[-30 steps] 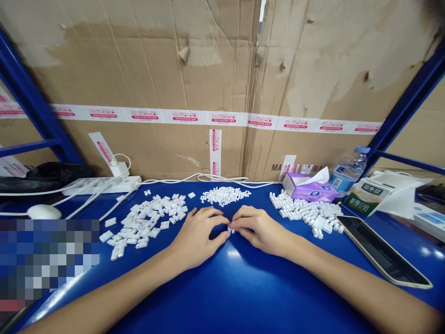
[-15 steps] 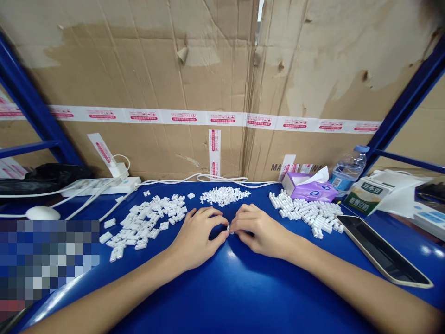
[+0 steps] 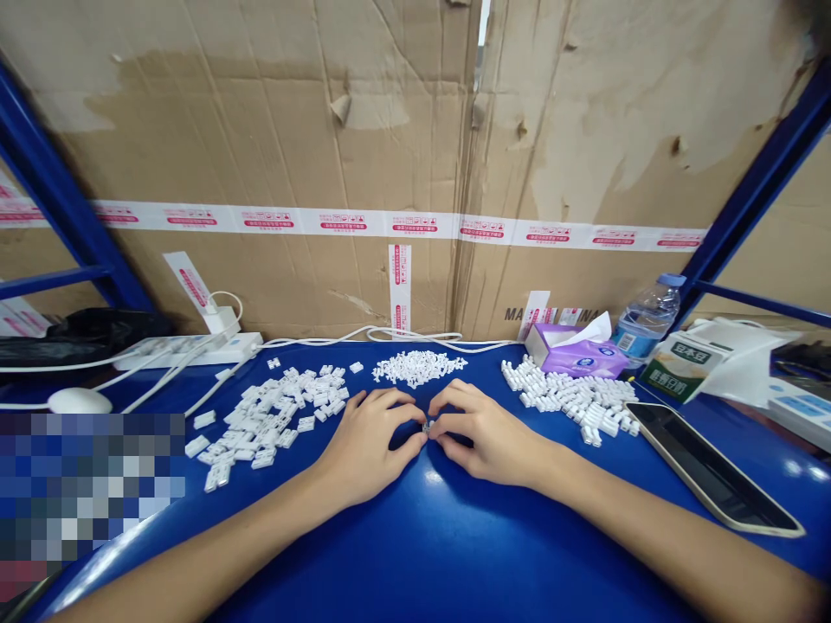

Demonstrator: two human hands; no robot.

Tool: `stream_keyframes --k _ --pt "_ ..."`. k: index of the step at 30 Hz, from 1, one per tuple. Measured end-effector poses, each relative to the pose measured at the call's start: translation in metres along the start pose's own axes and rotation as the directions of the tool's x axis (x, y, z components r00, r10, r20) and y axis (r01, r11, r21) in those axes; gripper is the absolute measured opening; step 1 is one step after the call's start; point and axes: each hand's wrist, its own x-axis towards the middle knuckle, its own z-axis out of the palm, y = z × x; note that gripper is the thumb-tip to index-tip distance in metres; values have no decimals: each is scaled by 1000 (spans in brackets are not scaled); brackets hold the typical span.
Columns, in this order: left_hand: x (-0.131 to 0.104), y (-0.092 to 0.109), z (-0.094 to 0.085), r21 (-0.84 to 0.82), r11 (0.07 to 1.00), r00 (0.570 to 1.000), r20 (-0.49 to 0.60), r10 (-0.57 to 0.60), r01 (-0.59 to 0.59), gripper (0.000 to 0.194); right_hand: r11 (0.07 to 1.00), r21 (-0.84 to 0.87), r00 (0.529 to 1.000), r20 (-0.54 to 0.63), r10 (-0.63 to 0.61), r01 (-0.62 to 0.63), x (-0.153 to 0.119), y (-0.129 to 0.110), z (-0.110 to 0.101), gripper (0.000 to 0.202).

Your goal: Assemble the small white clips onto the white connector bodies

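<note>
Near the middle of the table, my left hand (image 3: 373, 446) pinches a small white plastic piece (image 3: 426, 427) between thumb and index finger. Facing it, my right hand (image 3: 486, 434) has its thumb and index finger closed at the same spot, on a tiny white bit touching that piece; the fingertips partly hide both. Left of my left hand lies a pile of white rectangular plastic pieces (image 3: 279, 411). Beyond both hands sits a heap of tiny white parts (image 3: 416, 368). A third pile of white pieces (image 3: 571, 396) is to the right of my right hand.
A purple tissue pack (image 3: 577, 355), a water bottle (image 3: 649, 316) and a green-and-white box (image 3: 685, 368) stand at the back right. A phone (image 3: 718, 467) lies on the blue table (image 3: 415, 554). A power strip (image 3: 175, 350) with white cables is at the back left, before a cardboard wall (image 3: 273, 130).
My right index finger has lifted and opened slightly more into an arch, with its tip still at the small piece. My left hand has barely moved.
</note>
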Motion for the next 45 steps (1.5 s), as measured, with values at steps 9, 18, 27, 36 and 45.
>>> stream_keyframes --k 9,18,27,36,45 --pt "0 -1 2 -12 1000 1000 -2 -5 5 12 991 92 995 -20 103 -100 0 4 3 17" --pt "0 -2 2 -2 1000 1000 2 -23 23 15 972 127 980 -10 200 -197 1 5 5 19" --pt "-1 -6 1 46 999 999 36 -1 -1 22 980 38 980 -35 196 -195 -6 20 -2 29" --pt "-9 -17 -14 95 990 968 239 79 -104 39 942 -134 935 138 326 -308 -14 25 -4 70" --pt "-8 -15 -14 102 991 937 348 42 -82 53 939 -159 910 245 336 -304 -13 23 -7 75"
